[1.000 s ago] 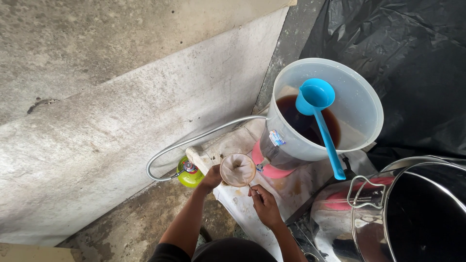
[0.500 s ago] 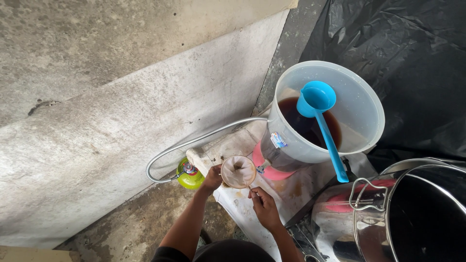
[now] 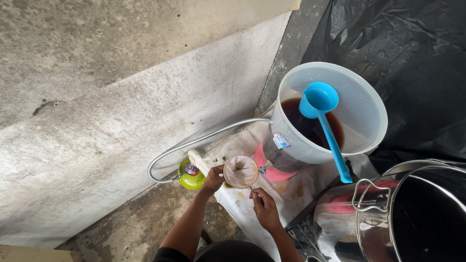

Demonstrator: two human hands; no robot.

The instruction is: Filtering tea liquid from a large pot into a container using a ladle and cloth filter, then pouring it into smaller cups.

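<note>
My left hand (image 3: pixel 213 179) grips the left side of a clear plastic cup (image 3: pixel 241 171) that holds a pale brownish liquid. The cup sits just below the small tap (image 3: pixel 264 168) at the foot of a large translucent bucket (image 3: pixel 361 104). My right hand (image 3: pixel 264 207) is at the cup's lower right edge, its fingertips pinched near the rim. The bucket holds dark brown liquid, and a blue ladle (image 3: pixel 324 125) leans inside it with its handle over the front rim.
A green gas cylinder (image 3: pixel 191 176) with a flexible metal hose (image 3: pixel 204 140) stands left of the cup. A white stained cloth (image 3: pixel 291 191) covers the stand. A large steel pot (image 3: pixel 412 213) sits at lower right. A concrete wall and black plastic sheeting (image 3: pixel 412 53) lie behind.
The view has drifted slightly. Both hands stay at the cup under the tap.
</note>
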